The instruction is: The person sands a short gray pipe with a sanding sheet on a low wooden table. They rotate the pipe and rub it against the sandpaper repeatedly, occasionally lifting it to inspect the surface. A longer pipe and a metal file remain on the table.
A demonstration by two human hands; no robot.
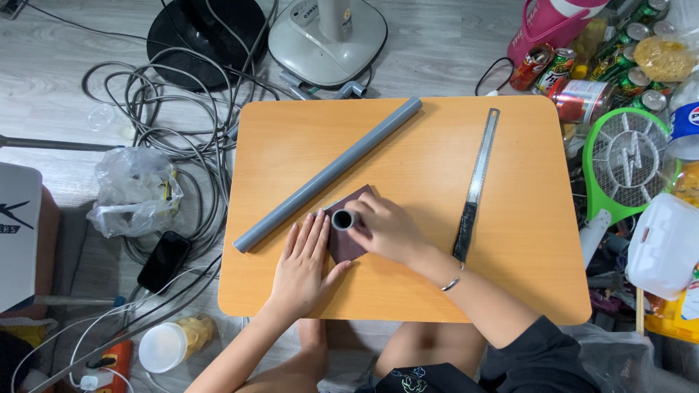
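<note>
A small wooden table with rounded corners filled the middle of the view, and everything else is placed against it. On its top, a long grey pipe lay slantwise from the far edge down toward the left edge, well apart from a steel ruler with a dark wrapped handle that ran along the right half. Off the table's far edge stood a black fan base and a white fan base, with a tangle of grey cables trailing past the left edge. Beyond the right edge lay a green mesh swatter and a cluster of drink cans. Near the table's centre, just beside the long pipe's lower stretch, a dark reddish sheet of sandpaper lay flat. The left hand rested on the sheet's left part, fingers spread flat and pressing down. The right hand had its fingers curled around a short pipe piece, which stood upright with its open end facing the camera; its lower end seemed to touch the sandpaper, though the hand hid the contact.
</note>
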